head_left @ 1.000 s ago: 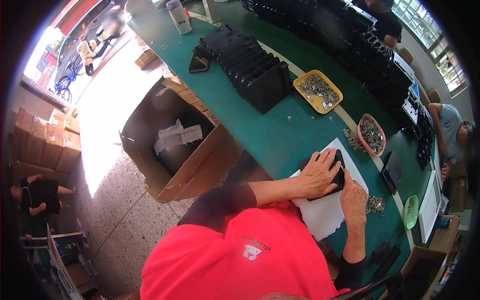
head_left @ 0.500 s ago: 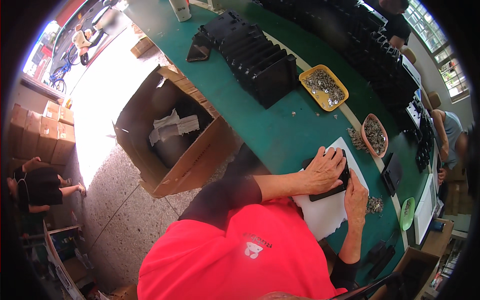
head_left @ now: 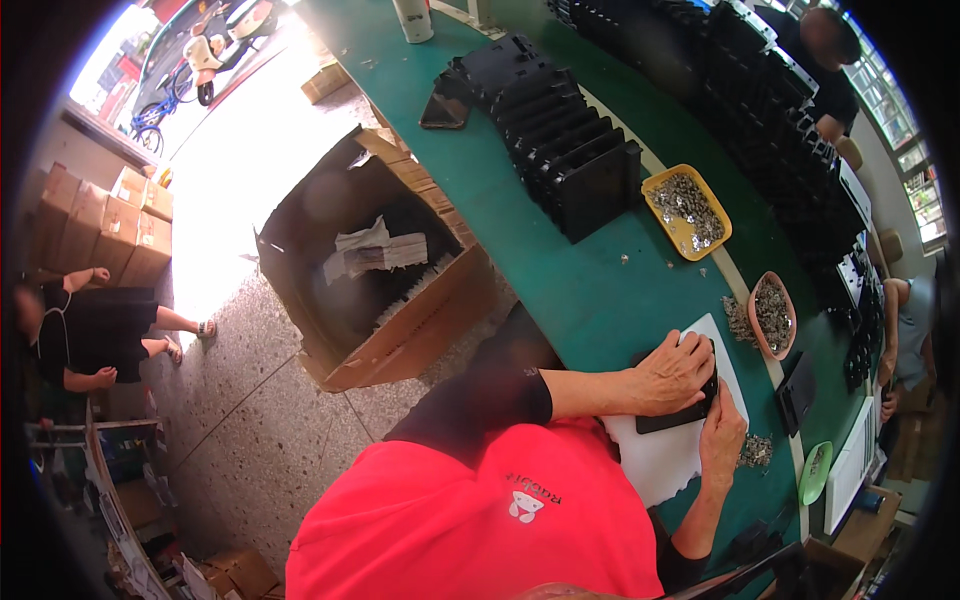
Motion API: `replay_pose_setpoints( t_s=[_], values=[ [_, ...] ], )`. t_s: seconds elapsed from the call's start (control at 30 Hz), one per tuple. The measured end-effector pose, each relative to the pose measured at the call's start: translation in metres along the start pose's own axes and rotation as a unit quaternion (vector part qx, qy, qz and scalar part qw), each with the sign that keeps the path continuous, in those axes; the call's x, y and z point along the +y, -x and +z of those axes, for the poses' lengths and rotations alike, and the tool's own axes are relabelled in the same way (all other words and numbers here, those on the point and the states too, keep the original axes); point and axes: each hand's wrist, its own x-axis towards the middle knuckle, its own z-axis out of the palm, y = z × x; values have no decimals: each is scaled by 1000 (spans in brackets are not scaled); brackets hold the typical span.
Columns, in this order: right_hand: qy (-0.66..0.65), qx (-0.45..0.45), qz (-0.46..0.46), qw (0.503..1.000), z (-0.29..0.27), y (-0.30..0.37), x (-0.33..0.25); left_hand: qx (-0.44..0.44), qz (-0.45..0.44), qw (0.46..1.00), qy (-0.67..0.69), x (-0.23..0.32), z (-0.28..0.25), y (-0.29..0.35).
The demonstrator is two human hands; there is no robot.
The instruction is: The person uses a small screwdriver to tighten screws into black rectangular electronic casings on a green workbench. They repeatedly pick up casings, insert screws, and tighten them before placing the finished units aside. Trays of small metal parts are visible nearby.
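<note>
A flat black plastic panel (head_left: 655,421) lies on a white sheet (head_left: 655,470) at the near edge of the green table. My left hand (head_left: 672,376) reaches across it, palm down, fingers bent over its top and far side. Along the panel's right edge, my right hand (head_left: 722,432) grips with the fingers and thumb. Whatever is under the fingers is hidden. Just right of my right hand is a loose heap of small metal parts (head_left: 756,451). A pink bowl (head_left: 771,351) of similar parts stands beyond, beside another black piece (head_left: 797,392).
A row of black panels (head_left: 590,185) stands farther along the table, near a yellow tray (head_left: 689,251) of metal parts and a dark phone (head_left: 443,112). A green dish (head_left: 815,475) is at right. An open cardboard box (head_left: 420,335) stands on the floor at left. Other people are nearby.
The whole view has shifted, so the table items appear farther right. Both my hands stay on the black panel, with little change in grip. The person at far left shows more fully.
</note>
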Motion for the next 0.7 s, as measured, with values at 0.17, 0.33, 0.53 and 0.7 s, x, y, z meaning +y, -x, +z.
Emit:
replay_pose_setpoints(
  t_s=[0.17,0.33,0.53,0.7],
  values=[
    [4,10,-28,1000,4,0,8,-5,-4,1000,-1,0,1,2],
    [8,9,-26,1000,3,0,7,-11,-6,1000,1,1,2,2],
    [12,9,-32,999,4,0,9,-11,-8,1000,3,1,3,3],
    [9,11,-34,999,4,0,12,-15,-10,1000,8,1,4,2]
  ],
)
